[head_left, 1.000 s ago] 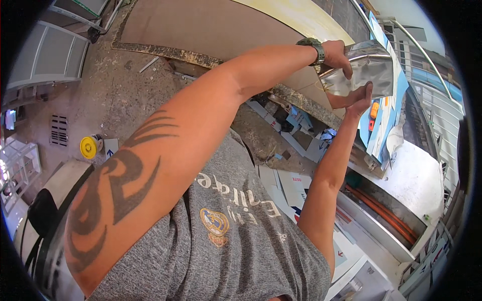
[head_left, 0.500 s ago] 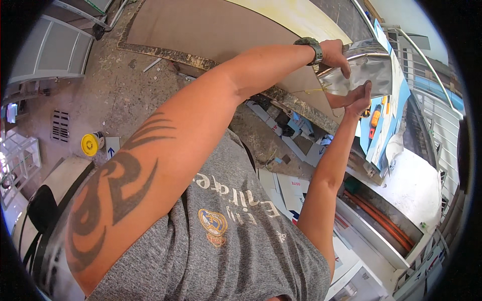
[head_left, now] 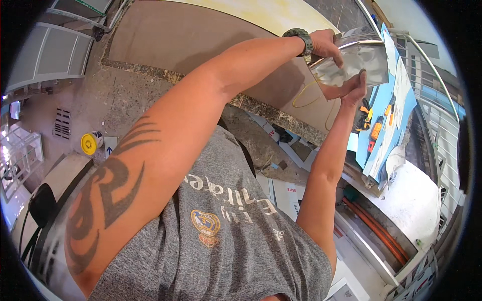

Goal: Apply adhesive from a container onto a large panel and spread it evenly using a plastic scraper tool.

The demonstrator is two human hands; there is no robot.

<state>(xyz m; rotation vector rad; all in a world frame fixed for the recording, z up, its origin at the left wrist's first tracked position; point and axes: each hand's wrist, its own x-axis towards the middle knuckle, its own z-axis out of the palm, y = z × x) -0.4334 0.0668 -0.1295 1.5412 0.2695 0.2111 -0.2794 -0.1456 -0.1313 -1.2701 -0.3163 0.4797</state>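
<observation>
I've got left hand [head_left: 325,44] and right hand [head_left: 355,89] both clamped on the shiny sheet [head_left: 370,56], held up by the brown surface's [head_left: 165,37] right end; bend looks made, sheet not yet released, anything left beyond that I can't tell.

Your scene is brightly lit, with pale daylight strongest at the upper right. The white panel [head_left: 414,193] at right is nearly washed out, and glare breaks up the white frame [head_left: 20,158] at far left. Reflections streak your metal sheet [head_left: 369,60]; a soft shadow darkens the brown board [head_left: 150,35]. Your shirt [head_left: 241,246] looks sharp. The rim blurs, bends straight edges and blackens all 4 corners.
</observation>
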